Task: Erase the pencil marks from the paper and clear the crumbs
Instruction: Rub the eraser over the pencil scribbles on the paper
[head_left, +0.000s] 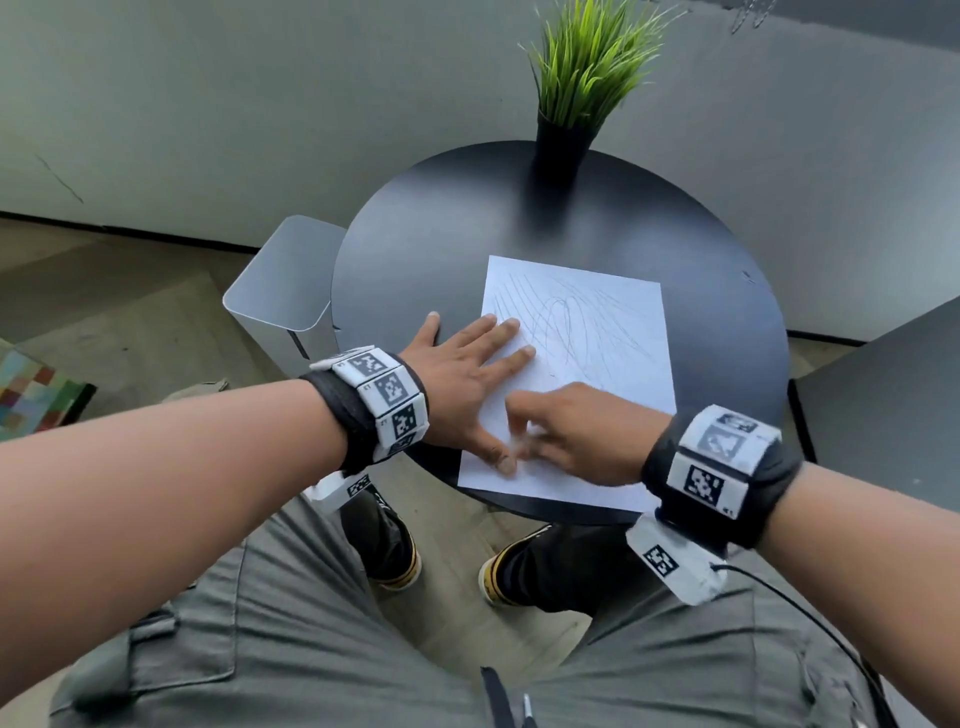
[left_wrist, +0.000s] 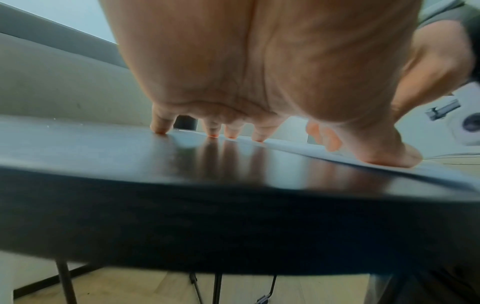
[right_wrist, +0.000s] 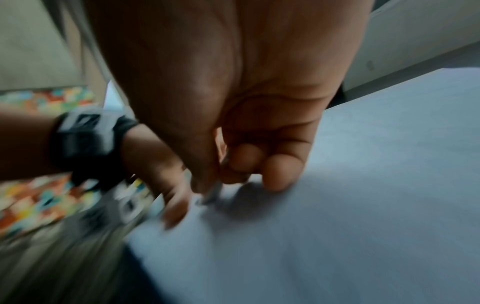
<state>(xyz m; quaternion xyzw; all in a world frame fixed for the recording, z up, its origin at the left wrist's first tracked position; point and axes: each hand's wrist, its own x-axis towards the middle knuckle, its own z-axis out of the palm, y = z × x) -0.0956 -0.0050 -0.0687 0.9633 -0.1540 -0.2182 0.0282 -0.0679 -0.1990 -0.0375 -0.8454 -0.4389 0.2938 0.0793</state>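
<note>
Round black bench (head_left: 597, 228); thin, floppy paper (head_left: 613, 322) needed my flat, spread left hand (head_left: 457, 374); right hand (head_left: 571, 436) pinched something blurred, likely eraser.

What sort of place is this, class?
Probably an office lounge or break area: a small round black table with a potted plant, a metal bin beside it, plain grey walls.

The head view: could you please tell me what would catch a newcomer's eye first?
A white paper covered in pencil scribbles lies on the round black table. The left hand presses flat on its left edge while the right hand works near its front. A green potted plant stands at the table's far edge.
</note>
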